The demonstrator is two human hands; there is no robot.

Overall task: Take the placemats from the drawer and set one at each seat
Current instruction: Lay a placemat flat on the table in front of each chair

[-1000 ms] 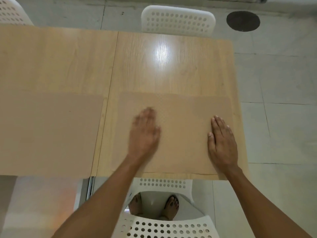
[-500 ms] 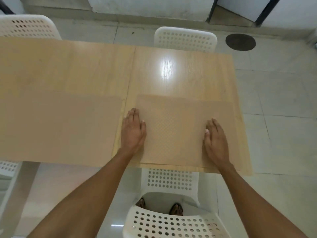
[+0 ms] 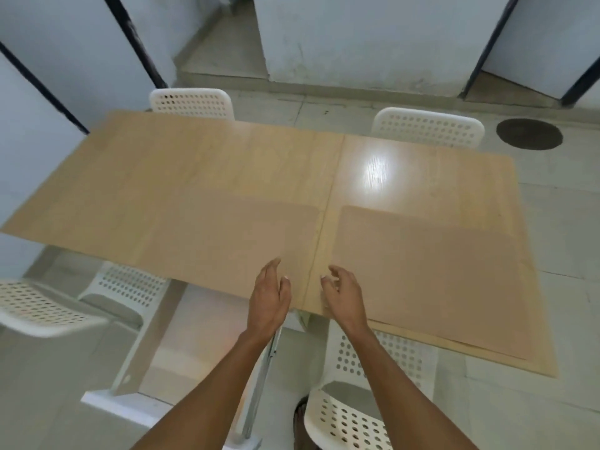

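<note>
Two tan placemats lie flat along the near edge of the light wooden table (image 3: 201, 164). The right placemat (image 3: 431, 271) sits in front of the near right chair. The left placemat (image 3: 233, 241) lies left of the table's centre seam. My left hand (image 3: 269, 297) hovers over the left mat's near right corner, fingers apart and holding nothing. My right hand (image 3: 341, 297) hovers at the right mat's near left corner, fingers loosely curled, holding nothing. The two hands are close together, either side of the seam.
White perforated chairs stand around the table: two at the far side (image 3: 191, 103) (image 3: 428, 126), one near right (image 3: 354, 417), two near left (image 3: 126, 287) (image 3: 35, 306). A dark round floor cover (image 3: 529, 134) lies far right. Grey walls and a step stand behind.
Both hands have lifted off the right placemat and come together near the seam. The view has swung left and up, showing more of the table's left half and the walls.
</note>
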